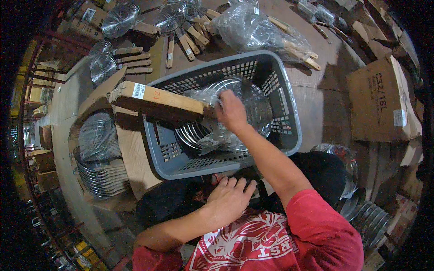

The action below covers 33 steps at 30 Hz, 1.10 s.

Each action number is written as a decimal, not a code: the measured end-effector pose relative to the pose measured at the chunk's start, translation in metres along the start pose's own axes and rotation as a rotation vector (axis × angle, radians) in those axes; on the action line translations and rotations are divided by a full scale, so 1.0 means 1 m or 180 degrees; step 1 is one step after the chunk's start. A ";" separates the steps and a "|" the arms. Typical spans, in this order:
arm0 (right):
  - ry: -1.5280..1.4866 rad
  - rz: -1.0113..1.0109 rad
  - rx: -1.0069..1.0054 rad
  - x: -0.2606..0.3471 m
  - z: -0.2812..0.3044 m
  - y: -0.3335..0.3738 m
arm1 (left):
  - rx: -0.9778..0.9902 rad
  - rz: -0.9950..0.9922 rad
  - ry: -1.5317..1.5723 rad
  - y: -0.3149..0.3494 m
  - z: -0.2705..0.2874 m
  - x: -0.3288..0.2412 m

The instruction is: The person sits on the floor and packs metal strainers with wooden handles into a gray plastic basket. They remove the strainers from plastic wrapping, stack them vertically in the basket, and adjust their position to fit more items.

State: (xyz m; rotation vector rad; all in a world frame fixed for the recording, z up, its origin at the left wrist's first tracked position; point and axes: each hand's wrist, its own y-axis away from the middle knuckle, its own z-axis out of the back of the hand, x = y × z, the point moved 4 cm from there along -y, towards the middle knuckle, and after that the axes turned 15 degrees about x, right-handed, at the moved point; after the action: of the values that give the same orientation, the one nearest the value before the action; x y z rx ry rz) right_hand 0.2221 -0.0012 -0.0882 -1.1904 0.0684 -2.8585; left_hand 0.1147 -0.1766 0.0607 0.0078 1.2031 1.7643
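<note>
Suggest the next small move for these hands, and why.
Probably bring the left hand from near the lap to support the stacked wooden handles. They jut past the left side of the gray basket, while only the right hand is at the bundle, near where the handles meet the plastic-wrapped round metal pieces.
</note>
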 end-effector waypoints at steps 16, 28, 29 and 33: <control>-0.0605 -0.0893 0.1203 -0.033 -0.038 0.005 | -0.0199 -0.0009 0.0077 0.005 -0.003 0.003; -0.2166 -0.1043 0.1345 -0.074 -0.062 -0.006 | -0.0108 -0.0022 0.0079 0.000 -0.002 0.000; -0.2085 -0.1213 0.1277 -0.078 -0.064 -0.007 | -0.0132 -0.0030 0.0053 -0.001 -0.002 0.000; -0.1988 -0.0869 0.1300 -0.077 -0.067 -0.010 | -0.0111 -0.0008 -0.0060 -0.002 -0.004 0.000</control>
State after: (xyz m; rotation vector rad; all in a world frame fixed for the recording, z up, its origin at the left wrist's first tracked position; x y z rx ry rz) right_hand 0.2282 0.0146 -0.1897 -2.0145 -0.7025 -2.3577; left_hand 0.1146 -0.1792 0.0574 0.0025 1.1581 1.7789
